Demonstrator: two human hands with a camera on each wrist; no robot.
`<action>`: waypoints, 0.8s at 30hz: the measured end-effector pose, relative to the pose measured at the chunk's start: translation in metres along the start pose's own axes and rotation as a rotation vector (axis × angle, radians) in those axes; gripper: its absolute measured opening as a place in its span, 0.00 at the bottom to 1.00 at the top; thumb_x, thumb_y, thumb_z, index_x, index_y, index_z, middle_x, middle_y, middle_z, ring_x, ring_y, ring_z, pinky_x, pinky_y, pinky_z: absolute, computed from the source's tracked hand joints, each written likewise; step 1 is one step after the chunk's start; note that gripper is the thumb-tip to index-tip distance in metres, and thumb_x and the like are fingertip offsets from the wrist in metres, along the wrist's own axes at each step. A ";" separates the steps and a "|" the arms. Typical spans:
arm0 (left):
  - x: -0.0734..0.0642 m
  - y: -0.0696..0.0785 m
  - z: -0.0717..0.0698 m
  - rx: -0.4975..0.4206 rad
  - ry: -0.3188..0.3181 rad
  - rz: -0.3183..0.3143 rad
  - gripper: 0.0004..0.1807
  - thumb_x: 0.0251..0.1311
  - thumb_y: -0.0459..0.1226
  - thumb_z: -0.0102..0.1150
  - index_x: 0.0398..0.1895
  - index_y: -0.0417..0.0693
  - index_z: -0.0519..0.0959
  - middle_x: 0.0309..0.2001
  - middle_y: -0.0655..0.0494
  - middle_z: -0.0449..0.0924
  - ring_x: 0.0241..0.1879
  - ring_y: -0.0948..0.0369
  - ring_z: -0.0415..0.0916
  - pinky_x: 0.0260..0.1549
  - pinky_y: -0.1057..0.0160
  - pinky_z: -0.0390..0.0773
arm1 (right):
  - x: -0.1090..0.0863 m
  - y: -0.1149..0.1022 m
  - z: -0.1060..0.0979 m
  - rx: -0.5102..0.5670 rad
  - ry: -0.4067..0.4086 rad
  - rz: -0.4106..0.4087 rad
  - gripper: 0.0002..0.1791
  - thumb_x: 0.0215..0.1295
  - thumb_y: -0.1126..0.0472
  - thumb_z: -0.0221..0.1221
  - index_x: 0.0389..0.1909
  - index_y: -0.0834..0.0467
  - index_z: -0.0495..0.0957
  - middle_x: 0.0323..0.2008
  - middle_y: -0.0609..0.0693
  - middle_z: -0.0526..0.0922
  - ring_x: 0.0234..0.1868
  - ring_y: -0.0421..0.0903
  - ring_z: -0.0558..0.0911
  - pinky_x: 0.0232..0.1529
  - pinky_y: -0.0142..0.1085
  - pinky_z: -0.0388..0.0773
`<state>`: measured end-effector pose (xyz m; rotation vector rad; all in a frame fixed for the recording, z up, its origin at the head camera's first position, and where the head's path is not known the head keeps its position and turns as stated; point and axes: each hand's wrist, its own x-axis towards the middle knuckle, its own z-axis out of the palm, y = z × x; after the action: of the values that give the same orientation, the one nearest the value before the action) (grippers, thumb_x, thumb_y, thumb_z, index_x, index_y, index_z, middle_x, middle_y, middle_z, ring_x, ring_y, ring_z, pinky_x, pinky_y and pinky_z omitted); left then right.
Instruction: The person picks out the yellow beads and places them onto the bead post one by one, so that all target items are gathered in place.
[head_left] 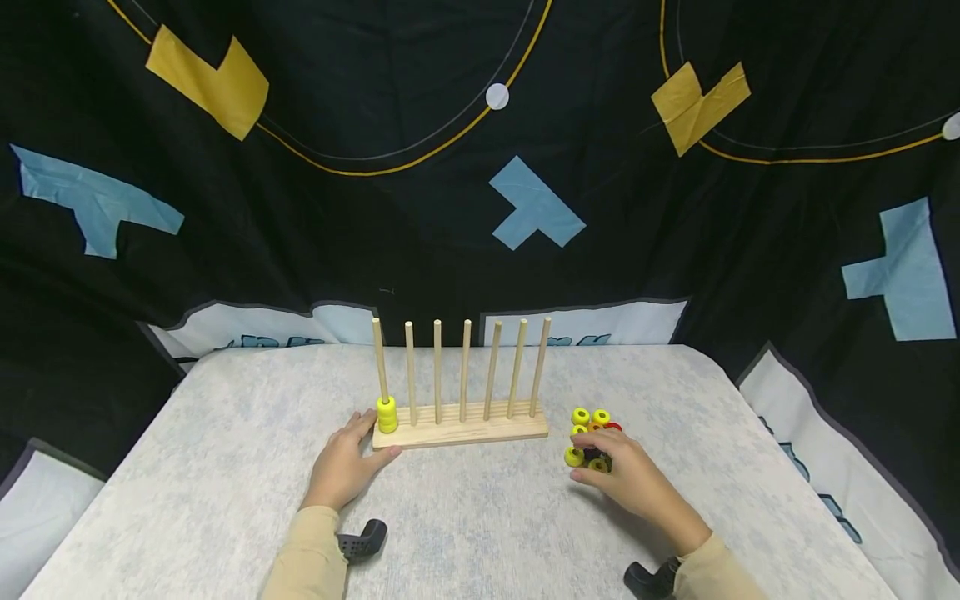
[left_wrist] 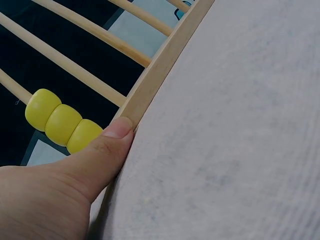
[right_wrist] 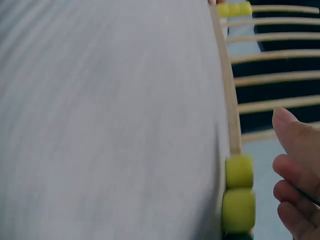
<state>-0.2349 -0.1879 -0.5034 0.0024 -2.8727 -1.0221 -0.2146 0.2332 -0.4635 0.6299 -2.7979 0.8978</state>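
Observation:
A wooden peg stand (head_left: 465,429) has several upright dowels in a row. Three yellow beads (left_wrist: 64,118) are stacked on its leftmost dowel. My left hand (head_left: 343,468) holds the stand's left end, thumb against the front edge of the base and fingers around the end. To the right of the stand, my right hand (head_left: 630,477) hovers over a cluster of loose beads (head_left: 581,416), thumb and fingers apart with nothing between them. Yellow beads show most; bits of red, orange and dark ones peek out. The hand hides part of the cluster.
Everything stands on a pale mottled table (head_left: 480,533). Behind it hangs a black cloth (head_left: 420,225) with blue and gold tape pieces. A black wrist device (head_left: 363,540) sticks out beside the left sleeve, another (head_left: 651,579) beside the right.

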 end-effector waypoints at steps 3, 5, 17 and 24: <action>0.001 0.000 0.000 0.001 0.001 0.001 0.47 0.58 0.55 0.67 0.75 0.42 0.61 0.75 0.43 0.60 0.76 0.42 0.52 0.72 0.35 0.55 | -0.004 0.010 -0.001 -0.027 0.021 0.024 0.25 0.53 0.54 0.74 0.53 0.53 0.82 0.51 0.42 0.84 0.56 0.46 0.80 0.57 0.48 0.80; 0.001 0.000 0.000 0.002 0.003 0.003 0.47 0.58 0.55 0.67 0.75 0.42 0.61 0.75 0.42 0.60 0.76 0.41 0.53 0.72 0.35 0.56 | -0.005 0.016 0.000 -0.044 0.024 0.032 0.25 0.53 0.54 0.74 0.53 0.53 0.82 0.50 0.42 0.85 0.55 0.46 0.80 0.57 0.49 0.79; 0.000 -0.001 0.000 0.001 0.007 0.015 0.46 0.58 0.54 0.67 0.74 0.41 0.62 0.75 0.42 0.60 0.76 0.41 0.53 0.71 0.35 0.56 | -0.001 0.022 0.004 -0.064 0.020 0.027 0.24 0.54 0.55 0.73 0.53 0.53 0.83 0.50 0.42 0.85 0.56 0.46 0.79 0.58 0.49 0.78; 0.000 0.000 0.001 0.003 0.008 0.013 0.46 0.58 0.54 0.67 0.74 0.41 0.62 0.75 0.42 0.61 0.76 0.42 0.53 0.72 0.35 0.56 | 0.004 0.015 0.006 -0.088 0.000 0.021 0.23 0.54 0.55 0.73 0.52 0.52 0.83 0.51 0.43 0.85 0.57 0.46 0.77 0.58 0.48 0.78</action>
<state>-0.2355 -0.1877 -0.5038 -0.0123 -2.8630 -1.0124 -0.2244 0.2391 -0.4750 0.5885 -2.8316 0.7734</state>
